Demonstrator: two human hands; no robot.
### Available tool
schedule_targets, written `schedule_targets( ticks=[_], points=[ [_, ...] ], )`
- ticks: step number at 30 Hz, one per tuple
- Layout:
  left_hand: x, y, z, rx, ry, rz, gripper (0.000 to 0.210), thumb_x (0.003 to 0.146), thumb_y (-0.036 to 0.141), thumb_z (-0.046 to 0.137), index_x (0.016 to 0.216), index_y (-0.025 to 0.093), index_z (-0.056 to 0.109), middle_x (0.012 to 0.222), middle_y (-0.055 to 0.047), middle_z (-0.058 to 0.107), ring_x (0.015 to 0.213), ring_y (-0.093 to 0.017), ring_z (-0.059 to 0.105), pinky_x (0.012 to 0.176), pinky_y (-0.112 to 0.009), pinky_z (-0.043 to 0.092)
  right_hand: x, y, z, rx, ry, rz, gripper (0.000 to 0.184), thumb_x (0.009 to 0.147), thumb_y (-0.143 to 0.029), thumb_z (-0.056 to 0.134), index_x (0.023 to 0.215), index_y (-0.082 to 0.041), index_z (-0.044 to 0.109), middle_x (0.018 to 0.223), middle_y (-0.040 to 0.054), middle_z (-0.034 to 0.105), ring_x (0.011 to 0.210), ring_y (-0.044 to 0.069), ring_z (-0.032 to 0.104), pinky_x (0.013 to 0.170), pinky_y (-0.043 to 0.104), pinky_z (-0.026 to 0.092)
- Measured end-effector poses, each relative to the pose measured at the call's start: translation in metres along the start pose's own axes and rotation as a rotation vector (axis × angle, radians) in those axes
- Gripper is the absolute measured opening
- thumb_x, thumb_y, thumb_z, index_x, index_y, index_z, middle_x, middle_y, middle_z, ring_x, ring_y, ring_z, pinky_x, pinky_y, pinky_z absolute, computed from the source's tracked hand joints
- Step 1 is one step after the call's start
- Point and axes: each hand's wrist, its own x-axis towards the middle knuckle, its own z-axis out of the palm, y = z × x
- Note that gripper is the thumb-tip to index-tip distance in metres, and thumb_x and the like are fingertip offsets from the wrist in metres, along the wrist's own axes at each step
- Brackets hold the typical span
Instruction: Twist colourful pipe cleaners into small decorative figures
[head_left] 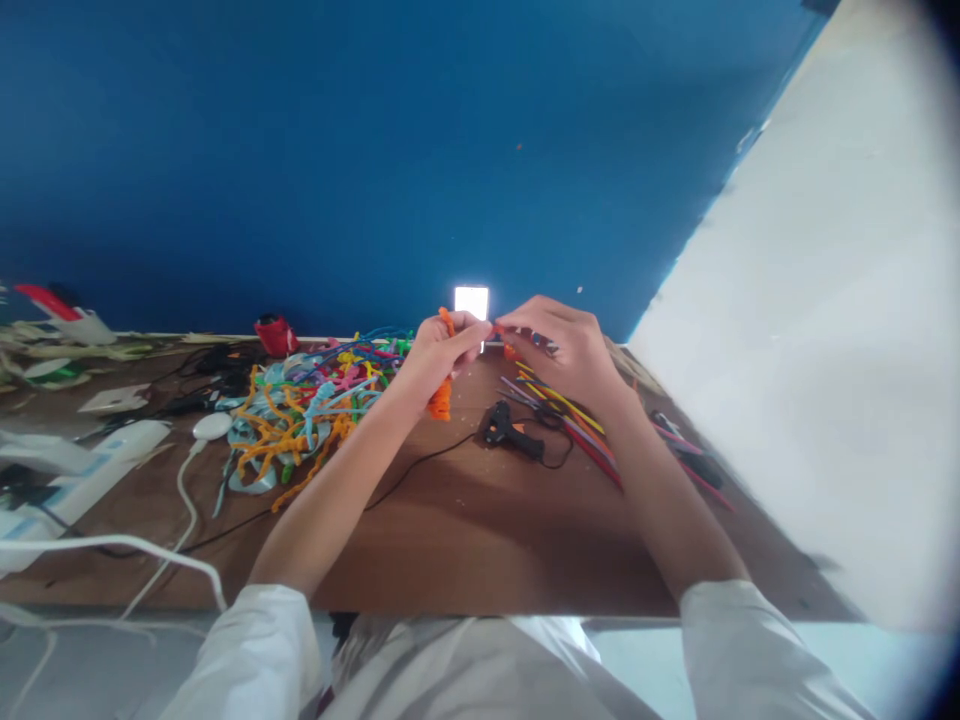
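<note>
My left hand (439,350) and my right hand (559,345) meet above the far middle of the brown table (465,540). Both pinch an orange pipe cleaner (442,398); its coiled lower part hangs below my left hand and its upper end sticks up between my left fingers. My right fingertips grip the end near my left thumb. A tangled pile of coloured pipe cleaners (307,420) lies left of my left hand. Straight coloured sticks (570,415) lie under my right wrist.
A black glue gun (510,432) with its cord lies on the table between my forearms. White cables (180,520) and a white power strip (82,465) sit at the left. A red object (275,335) stands by the blue wall. A white wall rises at the right.
</note>
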Motion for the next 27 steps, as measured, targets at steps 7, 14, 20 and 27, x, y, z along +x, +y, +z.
schedule_targets(
  ticks=[7, 14, 20, 27],
  points=[
    [0.0, -0.003, 0.0, 0.045, -0.027, -0.012, 0.03, 0.085, 0.036, 0.067, 0.067, 0.018, 0.051, 0.049, 0.008, 0.042, 0.037, -0.003, 0.03, 0.04, -0.022, 0.018, -0.002, -0.003, 0.0, -0.193, -0.039, -0.019, 0.021, 0.1, -0.026, 0.049, 0.093, -0.019, 0.068, 0.087, 0.0044, 0.07, 0.074, 0.013, 0.058, 0.066, 0.027, 0.039],
    [-0.007, -0.011, 0.003, 0.716, 0.162, 0.555, 0.018, 0.094, 0.028, 0.056, 0.079, 0.018, 0.058, 0.065, 0.002, 0.058, 0.055, -0.007, 0.048, 0.054, -0.022, 0.035, 0.001, -0.006, 0.015, 0.505, 0.014, 0.468, 0.023, 0.087, -0.031, 0.062, 0.069, -0.019, 0.056, 0.06, -0.0041, 0.045, 0.055, 0.009, 0.035, 0.053, 0.025, 0.025],
    [-0.006, -0.024, -0.009, 1.333, 0.168, 1.132, 0.018, 0.095, 0.015, 0.051, 0.078, 0.019, 0.055, 0.061, 0.002, 0.056, 0.056, -0.01, 0.05, 0.058, -0.026, 0.033, 0.004, -0.006, 0.028, 1.384, -0.199, 0.948, 0.025, 0.076, -0.032, 0.064, 0.06, -0.018, 0.051, 0.054, -0.0086, 0.022, 0.045, 0.006, 0.017, 0.044, 0.025, 0.009],
    [-0.002, -0.027, -0.007, 1.074, 0.152, 0.684, 0.019, 0.099, 0.031, 0.048, 0.1, 0.019, 0.064, 0.088, -0.002, 0.073, 0.07, -0.011, 0.062, 0.065, -0.024, 0.041, 0.005, -0.003, 0.026, 1.161, -0.022, 0.923, 0.02, 0.072, -0.027, 0.069, 0.062, -0.018, 0.055, 0.053, -0.0077, 0.035, 0.045, 0.005, 0.025, 0.043, 0.023, 0.013]
  ],
)
